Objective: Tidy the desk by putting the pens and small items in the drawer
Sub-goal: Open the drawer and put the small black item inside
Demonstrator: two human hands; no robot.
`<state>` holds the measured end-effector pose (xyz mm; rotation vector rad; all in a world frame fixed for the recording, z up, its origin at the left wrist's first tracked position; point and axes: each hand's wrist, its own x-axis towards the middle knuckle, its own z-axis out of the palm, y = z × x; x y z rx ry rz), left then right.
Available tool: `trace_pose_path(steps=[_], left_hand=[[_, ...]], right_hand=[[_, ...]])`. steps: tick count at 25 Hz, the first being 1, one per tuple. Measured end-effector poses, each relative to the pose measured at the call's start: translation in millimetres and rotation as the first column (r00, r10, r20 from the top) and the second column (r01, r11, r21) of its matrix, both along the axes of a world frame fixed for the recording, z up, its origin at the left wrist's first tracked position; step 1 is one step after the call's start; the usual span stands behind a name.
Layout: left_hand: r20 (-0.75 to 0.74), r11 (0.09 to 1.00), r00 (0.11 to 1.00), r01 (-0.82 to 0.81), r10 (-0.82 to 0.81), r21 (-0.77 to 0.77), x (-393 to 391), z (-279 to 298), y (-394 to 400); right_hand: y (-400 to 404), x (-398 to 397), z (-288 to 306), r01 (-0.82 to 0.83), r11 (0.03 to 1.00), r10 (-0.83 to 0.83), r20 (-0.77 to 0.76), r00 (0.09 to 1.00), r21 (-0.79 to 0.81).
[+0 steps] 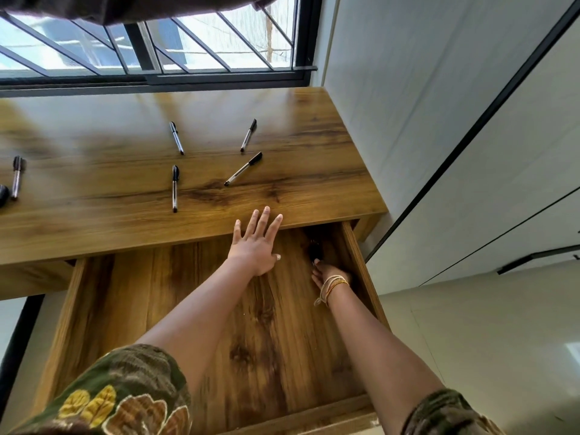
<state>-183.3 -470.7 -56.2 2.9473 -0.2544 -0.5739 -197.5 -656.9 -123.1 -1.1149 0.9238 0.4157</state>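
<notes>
The wooden drawer (72, 298) stands pulled out under the desk (94, 215). My left hand (257, 244) hovers above the drawer's back, fingers spread and empty, its fingertips reaching the desk's front edge. My right hand (329, 274) is down in the drawer's far right corner, fingers pointing at a small dark item (315, 250) that lies in shadow there; whether it grips the item is hidden. Several black-capped pens lie on the desk: one (174, 189) nearest my left hand, one (243, 168) to its right, and two farther back (176, 138) (248, 135).
Another pen (16, 177) and a dark rounded object (3, 194) lie at the desk's far left edge. A barred window (157, 42) runs behind the desk. A white wall panel (439, 120) closes off the right side, close to the drawer.
</notes>
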Motion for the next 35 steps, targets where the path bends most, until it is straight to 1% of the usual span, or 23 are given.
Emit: trace_pose_path(steps=[3,5,7,8,9,11,14,15,17,18,20,22,24,26,27,28,29,30,31,32,33,34,35], left_hand=[[0.205,0.973,0.975,-0.039,0.087,-0.226,-41,-2,11],[0.288,0.949,0.947,-0.047,0.142,-0.313,-80,-8,22],[0.26,0.94,0.956,-0.045,0.139,-0.337,-118,-13,34],[0.221,0.935,0.966,-0.048,0.133,-0.352,-136,-14,39],[0.181,0.929,0.976,-0.05,0.124,-0.366,-153,-15,44],[0.114,0.923,0.989,-0.041,0.091,-0.382,-188,-16,54],[0.011,0.934,0.998,-0.061,0.069,-0.352,-234,-15,65],[-0.032,0.939,0.997,-0.083,0.077,-0.333,-248,-15,67],[-0.13,0.947,0.987,-0.126,0.091,-0.295,-273,-18,72],[-0.169,0.949,0.981,-0.137,0.091,-0.284,-284,-20,75],[-0.183,0.959,0.979,-0.137,0.093,-0.247,-306,-28,84],[-0.092,0.985,0.993,-0.092,0.079,-0.146,-322,-31,93],[-0.031,0.995,0.998,-0.064,0.062,-0.077,-329,-28,95],[-0.023,0.994,0.997,-0.08,0.079,-0.079,-336,-26,93],[-0.007,0.99,0.995,-0.105,0.104,-0.092,-341,-24,91],[0.012,0.977,0.986,-0.162,0.165,-0.136,-345,-20,89],[0.038,0.938,0.963,-0.252,0.268,-0.238,-349,-18,88],[0.052,0.844,0.911,-0.356,0.409,-0.401,-354,-14,86],[0.043,0.691,0.823,-0.446,0.566,-0.569,-359,-11,82],[-0.013,0.506,0.711,-0.513,0.703,-0.694,-365,-7,77],[-0.099,0.334,0.61,-0.554,0.786,-0.762,-369,-1,72],[-0.207,0.186,0.533,-0.59,0.82,-0.786,-373,4,68],[-0.327,0.053,0.464,-0.636,0.823,-0.77,-376,6,65]], right_hand=[[10,-28,5,0.066,0.987,-0.068,-0.003,0.998,-0.143],[28,-58,10,-0.007,0.963,0.01,0.009,1.0,-0.268],[48,-92,11,-0.126,0.91,0.131,-0.014,0.991,-0.395],[57,-109,8,-0.224,0.843,0.23,-0.049,0.972,-0.49],[63,-123,1,-0.342,0.747,0.35,-0.1,0.931,-0.57],[84,-160,12,-0.543,0.547,0.583,-0.175,0.793,-0.637],[115,-211,40,-0.687,0.33,0.767,-0.24,0.595,-0.648],[121,-224,44,-0.707,0.22,0.792,-0.301,0.531,-0.672],[131,-246,50,-0.684,-0.049,0.8,-0.439,0.409,-0.727],[134,-258,54,-0.651,-0.159,0.789,-0.492,0.369,-0.742],[139,-277,58,-0.561,-0.295,0.759,-0.547,0.354,-0.773],[142,-293,56,-0.433,-0.346,0.755,-0.521,0.398,-0.832],[141,-304,53,-0.343,-0.332,0.77,-0.463,0.439,-0.878],[137,-318,49,-0.272,-0.257,0.81,-0.36,0.462,-0.927],[135,-325,50,-0.227,-0.185,0.838,-0.274,0.472,-0.956],[133,-331,53,-0.186,-0.049,0.852,-0.139,0.504,-0.981],[133,-337,57,-0.149,0.148,0.812,0.034,0.583,-0.978],[132,-342,60,-0.098,0.344,0.694,0.183,0.696,-0.934],[131,-346,60,-0.025,0.496,0.518,0.272,0.811,-0.868],[130,-349,60,0.037,0.61,0.334,0.299,0.894,-0.792],[131,-349,60,0.069,0.695,0.186,0.272,0.944,-0.716],[130,-348,59,0.081,0.767,0.084,0.225,0.971,-0.637],[128,-347,57,0.071,0.832,0.03,0.171,0.985,-0.55]])
